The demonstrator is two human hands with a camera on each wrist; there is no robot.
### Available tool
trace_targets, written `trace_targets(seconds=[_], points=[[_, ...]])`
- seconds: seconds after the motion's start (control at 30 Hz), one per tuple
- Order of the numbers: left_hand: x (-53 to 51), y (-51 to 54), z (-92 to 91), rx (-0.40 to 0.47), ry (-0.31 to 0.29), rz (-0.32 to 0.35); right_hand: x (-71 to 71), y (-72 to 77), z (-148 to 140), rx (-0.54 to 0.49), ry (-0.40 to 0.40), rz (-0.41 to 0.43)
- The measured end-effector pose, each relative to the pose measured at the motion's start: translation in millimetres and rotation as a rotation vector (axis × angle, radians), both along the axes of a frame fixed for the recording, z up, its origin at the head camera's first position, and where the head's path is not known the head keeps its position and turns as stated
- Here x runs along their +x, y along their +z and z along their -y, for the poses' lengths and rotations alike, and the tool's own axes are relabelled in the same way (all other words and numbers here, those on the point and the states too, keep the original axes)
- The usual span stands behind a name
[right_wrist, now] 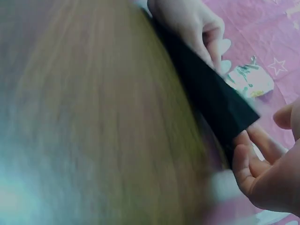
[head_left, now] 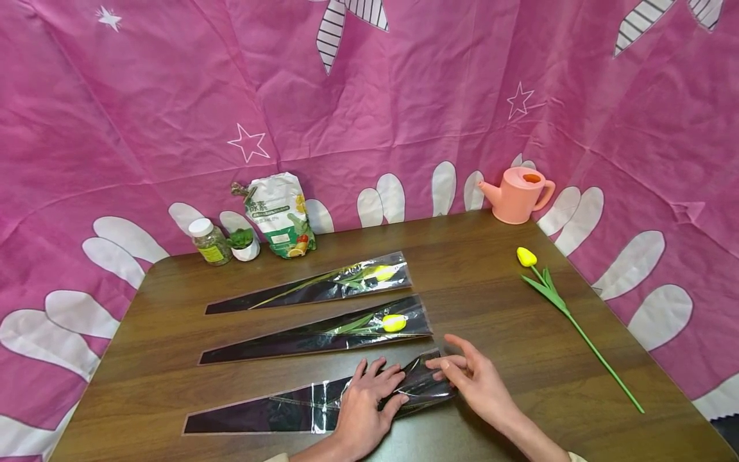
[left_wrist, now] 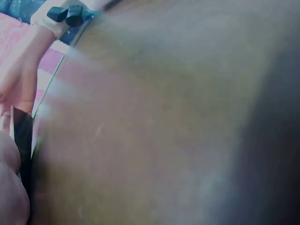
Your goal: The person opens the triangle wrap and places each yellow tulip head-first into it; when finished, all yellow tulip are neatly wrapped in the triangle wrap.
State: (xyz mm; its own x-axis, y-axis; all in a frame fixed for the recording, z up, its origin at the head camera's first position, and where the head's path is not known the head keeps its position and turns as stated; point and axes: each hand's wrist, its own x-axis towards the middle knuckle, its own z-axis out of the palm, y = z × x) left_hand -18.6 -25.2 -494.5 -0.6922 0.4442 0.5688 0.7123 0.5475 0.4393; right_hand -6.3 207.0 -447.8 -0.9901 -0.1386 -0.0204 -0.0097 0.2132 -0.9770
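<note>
A clear-and-black tapered flower sleeve point(head_left: 248, 410) lies nearest the person, its wide end rumpled and partly raised. Across its middle rests my left hand point(head_left: 366, 410), fingers spread and pressing the film flat. At the wide end my right hand point(head_left: 482, 388) pinches the film's edge between thumb and bent fingers, the index finger held away. The right wrist view shows the sleeve's dark end point(right_wrist: 225, 108) against the fingertips. Farther back lie two more sleeves, the middle one point(head_left: 260, 340) and the far one point(head_left: 300, 289), each with a yellow tulip inside.
A loose yellow tulip point(head_left: 568, 314) lies on the right of the wooden table point(head_left: 133, 378). Along the back stand a lidded jar point(head_left: 210, 242), a small potted plant point(head_left: 245, 245), a white-and-green bag point(head_left: 281, 215) and a pink watering can point(head_left: 518, 196). A pink curtain hangs behind.
</note>
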Motion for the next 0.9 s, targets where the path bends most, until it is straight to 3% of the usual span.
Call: trace_targets(seconds=[0.13,0.3,0.43,0.67,0.9], points=[[-1.0,1.6,0.4,0.011,0.004,-0.013,2.3,-0.9,-6,0.074,0.101,-0.104],[-2.6,5.1,0.6,-0.029,0.01,-0.026,2.2,-1.0,-10,0.245,0.18,-0.231],[-4.4,7.6,-0.1,-0.049,0.015,-0.031,2.0,0.7,-10,0.357,0.2,-0.28],[-4.7,6.7,0.2,-0.009,0.009,-0.031,3.9,-0.2,-10,0.418,0.21,-0.375],[-3.5,4.0,0.7,0.04,-0.01,-0.043,7.5,-3.3,-12,0.492,0.216,-0.359]])
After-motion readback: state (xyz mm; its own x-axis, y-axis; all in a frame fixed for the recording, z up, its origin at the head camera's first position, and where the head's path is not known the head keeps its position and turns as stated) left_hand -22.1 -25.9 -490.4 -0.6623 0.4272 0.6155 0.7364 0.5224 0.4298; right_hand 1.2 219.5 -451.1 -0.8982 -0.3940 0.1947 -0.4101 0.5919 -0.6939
